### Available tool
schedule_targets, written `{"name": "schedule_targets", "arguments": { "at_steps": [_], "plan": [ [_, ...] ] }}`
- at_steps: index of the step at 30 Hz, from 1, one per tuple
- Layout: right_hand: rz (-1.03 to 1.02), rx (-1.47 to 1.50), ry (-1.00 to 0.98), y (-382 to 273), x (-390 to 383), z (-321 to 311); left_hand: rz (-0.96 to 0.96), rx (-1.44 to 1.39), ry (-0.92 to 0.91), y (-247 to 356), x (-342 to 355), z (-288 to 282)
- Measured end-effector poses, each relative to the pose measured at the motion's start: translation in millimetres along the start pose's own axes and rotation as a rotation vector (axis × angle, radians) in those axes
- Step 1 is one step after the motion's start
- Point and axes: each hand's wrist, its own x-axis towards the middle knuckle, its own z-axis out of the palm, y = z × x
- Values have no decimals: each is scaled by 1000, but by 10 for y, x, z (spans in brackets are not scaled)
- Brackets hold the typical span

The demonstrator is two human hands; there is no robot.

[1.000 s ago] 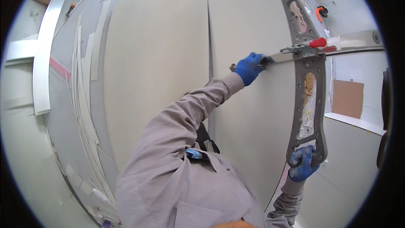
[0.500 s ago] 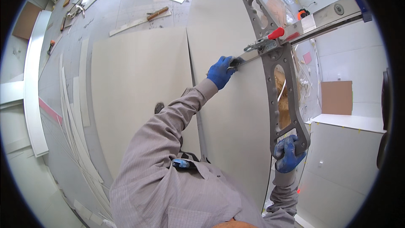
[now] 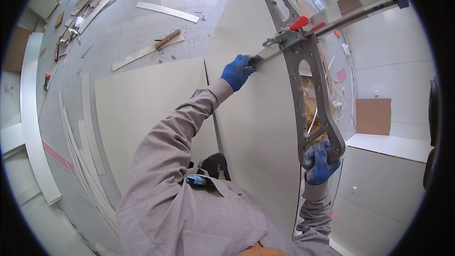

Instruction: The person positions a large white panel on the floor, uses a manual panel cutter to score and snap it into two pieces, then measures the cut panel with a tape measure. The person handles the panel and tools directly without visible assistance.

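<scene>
My left hand (image 3: 233, 75), in a blue glove, is closed on a dark grip (image 3: 252, 62) on the end of a steel bar (image 3: 271, 55). The bar meets a long grey, holed metal frame (image 3: 320, 90) at a toggle clamp with a red handle (image 3: 297, 22). My right hand (image 3: 321, 166), also blue-gloved, grips the frame's lower end. The frame lies along the right edge of a large pale panel (image 3: 251, 128); a second panel (image 3: 128, 114) is beside it on the left, partly hidden by my arm.
Loose white strips (image 3: 166, 12) and a wooden-handled tool (image 3: 167, 39) lie on the grey tiled floor at the back. Long strips (image 3: 85, 128) lie at the left, near a white board (image 3: 38, 114). A brown board (image 3: 373, 116) stands by the right wall.
My view has shifted, showing more floor at the back. Both hands and the frame appear farther left and higher, still held. The bar's blue far end has come into view.
</scene>
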Motion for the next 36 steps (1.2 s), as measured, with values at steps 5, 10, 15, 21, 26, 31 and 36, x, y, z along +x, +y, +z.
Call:
{"name": "schedule_targets", "arguments": {
  "at_steps": [5,10,15,21,26,31,36],
  "plan": [
    [49,1,49,-142,122,323,102,7,105,-194,348,-226],
    [14,17,34,-313,330,858,98,7,43,-379,873,-725],
    [-65,71,26,-422,496,1312,218,88,88,-574,1051,-936],
    [-125,119,38,-473,776,1843,82,-42,64,-904,1525,-1266],
    [-102,222,55,-395,1016,2149,-119,-207,44,-681,1094,-1377],
    [-25,387,23,-255,1235,2238,323,-456,-434,-143,187,-1126],
    [-43,438,15,-186,1492,2256,14,-493,-626,-30,231,-1238]
  ]
}}
